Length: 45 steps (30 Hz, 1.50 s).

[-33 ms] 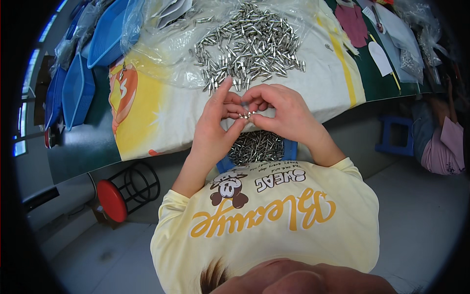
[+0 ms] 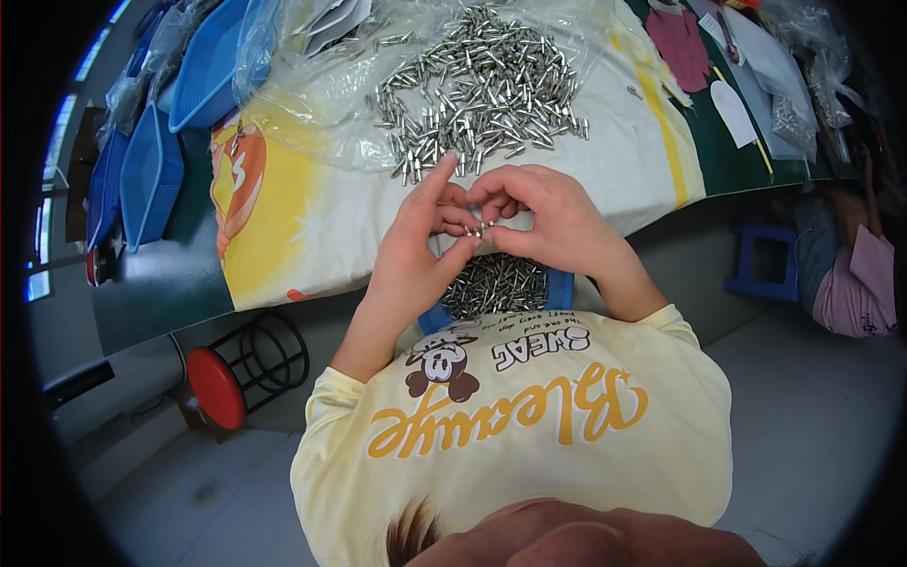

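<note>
Small shiny metal parts (image 2: 478, 230) are pinched between the fingertips of both hands, just off the table's near edge. My left hand (image 2: 414, 248) grips them with thumb and fingers, its forefinger stretched out away from them. My right hand (image 2: 559, 219) is closed on the same parts from the other side, thumb against curled fingers. How many pieces are held, and their exact form, is too small to tell. Beyond my hands lies a heap of slim silver metal pins (image 2: 491, 80). Below my hands, against my body, a blue basket (image 2: 561, 291) holds many similar metal pieces (image 2: 496, 283).
A patterned cloth (image 2: 331, 222) covers the table. Clear plastic sheeting (image 2: 326, 123) lies by the heap. Blue baskets (image 2: 151, 180) stand at the left. A pink glove (image 2: 675, 47) and white paper (image 2: 732, 111) lie right. A red stool (image 2: 215, 387) stands lower left; another person (image 2: 855, 274) sits right.
The metal parts and my fingertips have shifted very slightly; my left forefinger has tilted a little to the right. Both hands keep their hold.
</note>
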Tool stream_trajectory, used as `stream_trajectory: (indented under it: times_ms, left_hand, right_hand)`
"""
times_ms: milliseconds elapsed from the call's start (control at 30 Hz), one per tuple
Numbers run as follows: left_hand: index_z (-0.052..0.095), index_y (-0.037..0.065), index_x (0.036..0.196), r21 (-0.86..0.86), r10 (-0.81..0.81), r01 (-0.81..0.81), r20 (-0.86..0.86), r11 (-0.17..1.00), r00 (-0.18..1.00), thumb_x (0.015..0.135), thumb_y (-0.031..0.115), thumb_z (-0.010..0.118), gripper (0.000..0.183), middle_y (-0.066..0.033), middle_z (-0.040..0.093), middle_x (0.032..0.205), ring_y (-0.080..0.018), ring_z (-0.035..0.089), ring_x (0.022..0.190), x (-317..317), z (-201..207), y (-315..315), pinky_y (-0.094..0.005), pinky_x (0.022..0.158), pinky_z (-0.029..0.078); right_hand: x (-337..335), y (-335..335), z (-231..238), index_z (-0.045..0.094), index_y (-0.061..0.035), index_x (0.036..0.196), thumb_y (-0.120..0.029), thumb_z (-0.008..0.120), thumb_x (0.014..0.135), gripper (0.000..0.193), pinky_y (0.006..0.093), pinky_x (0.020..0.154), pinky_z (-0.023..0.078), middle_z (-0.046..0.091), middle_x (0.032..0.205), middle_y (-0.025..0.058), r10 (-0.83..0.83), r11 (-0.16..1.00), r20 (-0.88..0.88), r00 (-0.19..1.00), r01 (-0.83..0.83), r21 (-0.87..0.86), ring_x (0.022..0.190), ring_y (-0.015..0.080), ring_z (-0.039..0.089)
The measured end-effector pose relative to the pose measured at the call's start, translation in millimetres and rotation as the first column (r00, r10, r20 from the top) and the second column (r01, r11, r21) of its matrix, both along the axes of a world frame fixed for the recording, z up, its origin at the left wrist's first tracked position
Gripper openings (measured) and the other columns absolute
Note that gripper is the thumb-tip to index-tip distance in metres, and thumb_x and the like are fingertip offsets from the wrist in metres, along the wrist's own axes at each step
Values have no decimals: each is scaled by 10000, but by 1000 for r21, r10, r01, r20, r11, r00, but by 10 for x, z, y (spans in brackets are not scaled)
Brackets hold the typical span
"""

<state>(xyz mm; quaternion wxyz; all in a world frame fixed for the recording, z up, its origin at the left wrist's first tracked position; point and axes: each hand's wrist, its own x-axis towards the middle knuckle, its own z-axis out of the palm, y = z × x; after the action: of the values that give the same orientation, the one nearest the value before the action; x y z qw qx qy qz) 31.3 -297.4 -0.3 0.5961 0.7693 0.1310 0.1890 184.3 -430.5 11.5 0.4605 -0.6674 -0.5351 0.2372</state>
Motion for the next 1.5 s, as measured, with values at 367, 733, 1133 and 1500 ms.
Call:
stream_trajectory:
  times_ms: [367, 733, 1133, 1500]
  left_hand:
    - [350, -10, 1427, 507, 115, -94, -11, 857, 993, 787, -12, 658, 710, -151, 574, 1205, -316, 542, 1064, 179, 35, 134, -402, 943, 430]
    - [396, 37, 1417, 404, 62, -41, -41, 914, 997, 768, -36, 652, 701, -115, 591, 1017, -281, 549, 970, 98, 75, 73, -380, 876, 456]
    - [456, 42, 1383, 493, 52, -66, 41, 867, 998, 768, -82, 608, 646, -66, 582, 936, -193, 556, 928, 88, 29, 78, -317, 868, 456]
    - [487, 15, 1322, 610, 103, -110, 47, 785, 994, 767, -9, 674, 586, -80, 567, 870, -271, 529, 850, 164, 10, 12, -388, 770, 435]
  right_hand:
    - [-38, 129, 14, 597, -68, 1148, -80, 701, 770, 392, 355, 757, 509, 537, 1070, 92, -252, 967, 161, 954, 256, -7, 831, 243, 604]
    - [9, 72, -76, 661, -59, 974, -58, 691, 775, 202, 344, 732, 513, 576, 977, 82, -105, 991, 153, 983, 90, 102, 860, 242, 614]
    - [-56, 66, -20, 611, -56, 879, -75, 686, 768, 135, 383, 734, 496, 558, 938, 92, -203, 977, 209, 957, 183, 109, 870, 284, 596]
    - [-50, 25, -52, 592, -45, 822, -95, 716, 741, 156, 375, 734, 492, 535, 949, 94, -281, 960, 257, 925, 264, 99, 866, 280, 580]
